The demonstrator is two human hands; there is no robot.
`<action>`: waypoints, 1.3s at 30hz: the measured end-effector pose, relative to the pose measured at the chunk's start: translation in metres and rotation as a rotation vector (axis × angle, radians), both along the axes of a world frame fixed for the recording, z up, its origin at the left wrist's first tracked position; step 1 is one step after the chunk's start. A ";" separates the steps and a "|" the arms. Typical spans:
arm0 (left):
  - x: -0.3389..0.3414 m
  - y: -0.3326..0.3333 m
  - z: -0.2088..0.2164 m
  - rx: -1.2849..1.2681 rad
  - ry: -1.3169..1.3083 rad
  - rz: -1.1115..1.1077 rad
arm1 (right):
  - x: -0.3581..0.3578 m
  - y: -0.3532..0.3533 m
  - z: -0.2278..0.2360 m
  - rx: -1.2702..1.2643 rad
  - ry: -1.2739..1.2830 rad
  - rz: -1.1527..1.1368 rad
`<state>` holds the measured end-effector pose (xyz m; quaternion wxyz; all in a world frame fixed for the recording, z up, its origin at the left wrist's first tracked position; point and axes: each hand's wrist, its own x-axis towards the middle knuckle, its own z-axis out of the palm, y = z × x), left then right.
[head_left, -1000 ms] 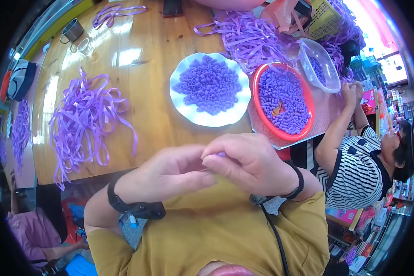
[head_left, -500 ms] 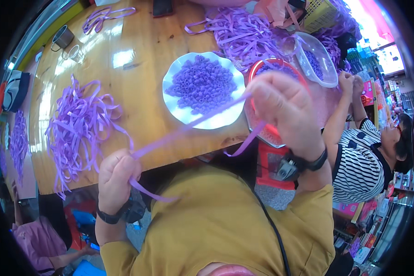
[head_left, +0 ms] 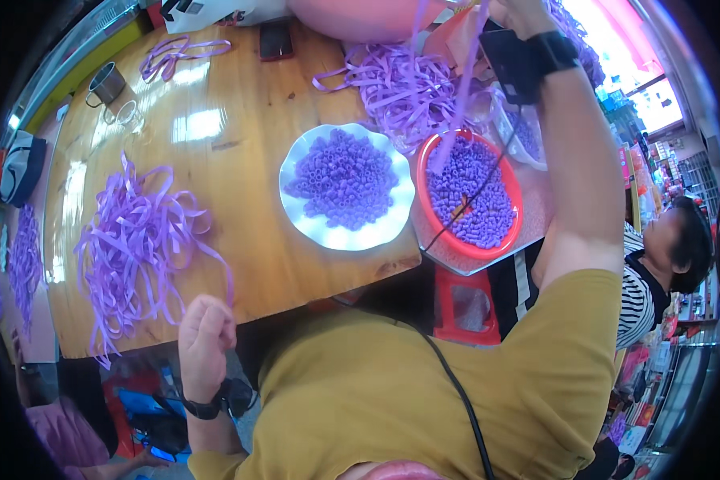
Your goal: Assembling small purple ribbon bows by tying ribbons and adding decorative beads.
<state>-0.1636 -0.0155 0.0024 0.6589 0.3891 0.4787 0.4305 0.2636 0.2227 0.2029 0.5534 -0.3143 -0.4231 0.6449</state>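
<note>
One narrow purple satiny ribbon, hanging below raised right hand; fingertips cropped, pinch cannot be told. Left hand: fingers curled, nothing visible inside. Ribbon best kept clear of red oval plastic bowl beneath grip.

Toward the table's far edge, the right hand is cut off by the picture's top, its grip unclear; the ribbon below is blurred. The forearm partly hides the clear tub. Whether the curled left hand holds anything cannot be told.
</note>
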 end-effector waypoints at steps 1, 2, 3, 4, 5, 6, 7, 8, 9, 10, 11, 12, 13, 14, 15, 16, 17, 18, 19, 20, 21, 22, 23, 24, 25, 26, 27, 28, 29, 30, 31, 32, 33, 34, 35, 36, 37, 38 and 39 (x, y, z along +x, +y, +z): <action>-0.001 -0.003 -0.003 0.005 -0.005 0.000 | -0.002 0.013 -0.010 0.140 -0.544 -0.402; -0.001 -0.011 -0.009 -0.016 0.012 0.006 | -0.005 0.034 -0.027 0.282 -1.072 -0.780; -0.001 -0.013 -0.014 -0.026 0.016 -0.022 | 0.013 0.051 -0.042 0.286 -1.078 -0.793; -0.001 -0.013 -0.017 -0.034 -0.003 -0.039 | 0.038 0.069 -0.059 0.616 -1.060 -0.697; -0.002 -0.017 -0.020 -0.036 -0.005 -0.030 | 0.035 0.070 -0.063 0.940 -1.015 -0.563; -0.003 -0.020 -0.022 -0.056 -0.017 -0.017 | 0.039 0.066 -0.061 1.248 -1.720 -0.686; -0.004 -0.021 -0.024 -0.077 -0.028 -0.005 | 0.037 0.065 -0.068 1.252 -1.715 -0.677; -0.007 -0.027 -0.028 -0.094 -0.046 0.028 | -0.011 0.042 -0.071 0.812 -1.225 -0.663; -0.007 -0.027 -0.028 -0.099 -0.046 0.029 | -0.032 0.023 -0.069 0.373 -0.748 -0.631; -0.007 -0.026 -0.028 -0.096 -0.065 0.012 | 0.000 0.044 -0.081 0.256 -0.937 -0.593; -0.006 -0.024 -0.028 -0.092 -0.087 -0.011 | 0.023 0.049 -0.095 0.250 -0.941 -0.597; -0.004 -0.021 -0.026 -0.100 -0.085 -0.015 | 0.043 0.052 -0.112 0.513 -1.130 -0.627; -0.001 -0.019 -0.024 -0.109 -0.135 -0.025 | 0.051 0.053 -0.122 0.786 -1.310 -0.639; 0.000 -0.020 -0.022 -0.123 -0.180 -0.019 | 0.040 0.040 -0.117 0.562 -1.675 -0.653; 0.001 -0.019 -0.022 -0.133 -0.180 -0.017 | 0.031 0.026 -0.114 0.556 -1.677 -0.644; 0.001 -0.017 -0.022 -0.128 -0.139 -0.025 | 0.023 0.014 -0.115 0.476 -1.814 -0.608; 0.002 -0.016 -0.023 -0.125 -0.099 -0.033 | 0.013 0.001 -0.115 0.391 -1.949 -0.564; 0.002 -0.016 -0.024 -0.144 -0.092 -0.026 | -0.001 -0.015 -0.115 0.451 -1.997 -0.470; 0.002 -0.015 -0.026 -0.143 -0.111 -0.043 | -0.007 -0.029 -0.120 0.433 -1.851 -0.307; 0.003 -0.013 -0.025 -0.145 -0.126 -0.066 | -0.011 -0.047 -0.124 0.402 -1.696 -0.157; 0.005 -0.015 -0.025 -0.172 -0.116 -0.056 | -0.034 -0.072 -0.126 0.304 -1.554 -0.076; 0.007 -0.015 -0.025 -0.141 -0.079 -0.078 | -0.054 -0.099 -0.122 0.235 -1.455 0.033; 0.009 -0.013 -0.023 -0.104 -0.044 -0.114 | -0.066 -0.124 -0.123 0.289 -1.521 0.044; 0.009 -0.011 -0.022 -0.136 -0.095 -0.152 | -0.070 -0.144 -0.138 0.403 -1.477 0.054; 0.012 -0.009 -0.020 -0.149 -0.085 -0.157 | -0.080 -0.162 -0.147 0.523 -1.496 0.061; 0.016 -0.007 -0.020 -0.166 -0.081 -0.173 | -0.089 -0.175 -0.153 0.476 -1.536 0.153; 0.021 -0.006 -0.020 -0.182 -0.076 -0.186 | -0.099 -0.186 -0.159 0.519 -1.531 0.153; 0.027 -0.003 -0.019 -0.167 -0.056 -0.207 | -0.105 -0.189 -0.170 0.571 -1.517 0.095; 0.030 -0.001 -0.019 -0.169 -0.053 -0.219 | -0.108 -0.193 -0.183 0.621 -1.507 0.033; 0.032 -0.001 -0.018 -0.169 -0.036 -0.267 | -0.111 -0.192 -0.192 0.617 -1.502 0.028; 0.034 -0.001 -0.016 -0.168 -0.019 -0.313 | -0.113 -0.188 -0.200 0.663 -1.559 0.013; 0.037 -0.003 -0.015 -0.134 -0.007 -0.323 | -0.113 -0.184 -0.204 0.713 -1.615 0.004; 0.037 -0.005 -0.015 -0.134 -0.003 -0.320 | -0.112 -0.181 -0.205 0.715 -1.610 0.005; 0.037 -0.007 -0.014 -0.134 0.006 -0.311 | -0.111 -0.178 -0.206 0.715 -1.602 0.035; 0.036 -0.009 -0.014 -0.132 0.014 -0.305 | -0.110 -0.175 -0.207 0.714 -1.596 0.063; 0.035 -0.010 -0.014 -0.131 0.015 -0.305 | -0.110 -0.173 -0.209 0.715 -1.595 0.061; 0.033 -0.011 -0.016 -0.137 0.018 -0.288 | -0.110 -0.170 -0.211 0.721 -1.591 0.029; 0.031 -0.013 -0.016 -0.146 0.024 -0.266 | -0.112 -0.169 -0.214 0.730 -1.580 0.001; 0.029 -0.015 -0.017 -0.147 0.027 -0.262 | -0.113 -0.167 -0.216 0.732 -1.574 0.003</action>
